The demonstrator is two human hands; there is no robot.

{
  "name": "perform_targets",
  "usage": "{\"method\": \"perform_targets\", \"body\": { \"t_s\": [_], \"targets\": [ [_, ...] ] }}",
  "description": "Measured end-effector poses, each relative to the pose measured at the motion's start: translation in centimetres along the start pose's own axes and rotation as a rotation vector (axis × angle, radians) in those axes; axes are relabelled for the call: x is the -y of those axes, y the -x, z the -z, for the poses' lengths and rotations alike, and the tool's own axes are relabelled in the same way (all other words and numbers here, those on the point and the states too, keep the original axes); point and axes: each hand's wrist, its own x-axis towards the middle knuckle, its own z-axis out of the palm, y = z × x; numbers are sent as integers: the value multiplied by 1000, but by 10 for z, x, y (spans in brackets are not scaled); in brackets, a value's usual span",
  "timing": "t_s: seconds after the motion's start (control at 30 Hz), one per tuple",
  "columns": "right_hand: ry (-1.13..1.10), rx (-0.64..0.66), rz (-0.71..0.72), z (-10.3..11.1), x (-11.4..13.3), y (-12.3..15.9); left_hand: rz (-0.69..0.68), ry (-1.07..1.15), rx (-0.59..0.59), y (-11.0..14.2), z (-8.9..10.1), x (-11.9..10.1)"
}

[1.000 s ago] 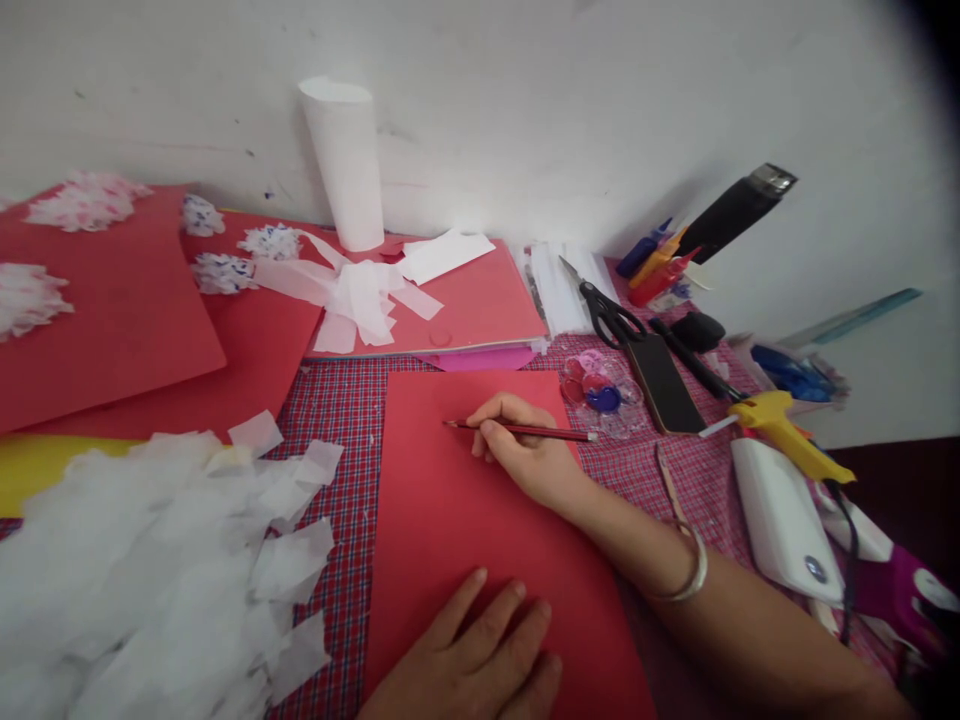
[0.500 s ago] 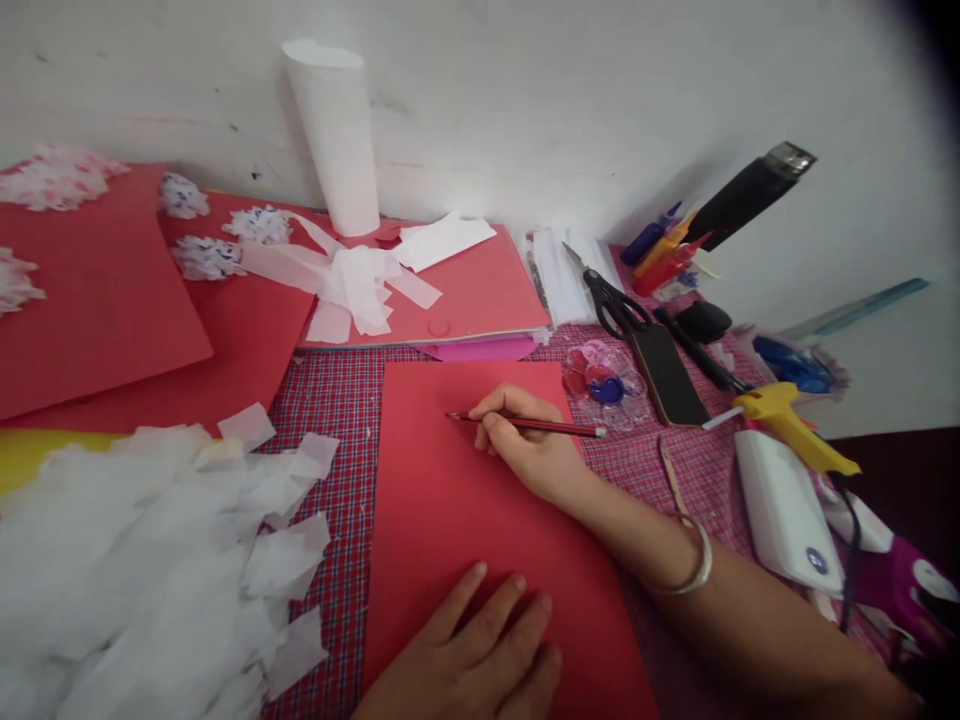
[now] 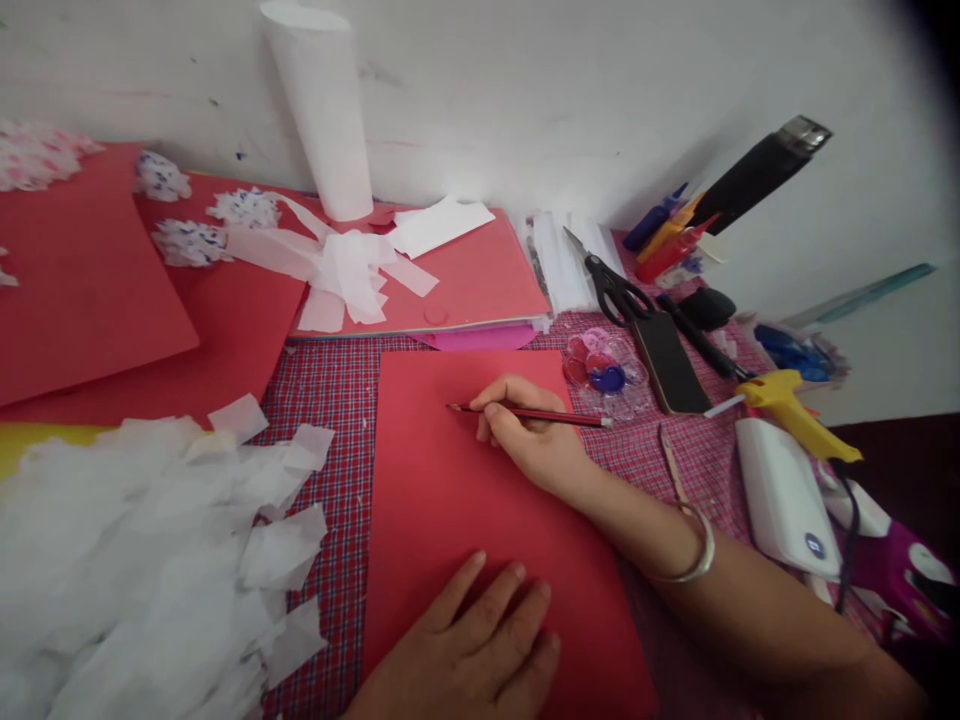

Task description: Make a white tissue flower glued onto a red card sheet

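A sheet of red paper (image 3: 420, 500) lies on the checked cloth in front of me. My right hand (image 3: 529, 430) rests on its upper part, fingers closed round a dark red pencil (image 3: 559, 414). The pencil's tip points left, at or just above the paper; I cannot tell whether it touches. Lower down, my left hand (image 3: 472, 640) lies flat on the same sheet with its fingers spread, holding nothing. Left of the sheet is a big heap of white tissue pieces (image 3: 150, 560). Just right of its top corner sits a clear paint palette (image 3: 607, 375) with red, pink and blue.
Behind stand a white paper roll (image 3: 322, 120) and cut white strips (image 3: 349, 275) on red sheets. To the right are black scissors (image 3: 619, 290), a phone (image 3: 670, 362), a yellow glue gun (image 3: 795, 410), a white power bank (image 3: 787, 500) and paint bottles (image 3: 671, 240).
The view has shifted slightly, so the things at the back sit a little higher in the picture. Both hands keep nearly the same pose on the red paper, the pencil still held.
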Motion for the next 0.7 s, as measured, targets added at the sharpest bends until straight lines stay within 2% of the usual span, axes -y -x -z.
{"method": "perform_targets", "body": {
  "t_s": [0.53,0.7],
  "targets": [
    [-17,11,28,0,1,0,18,17,10,-2,0,-2],
    [-171,-54,-11,1,4,-1,5,3,7,-3,1,-1]
  ]
}}
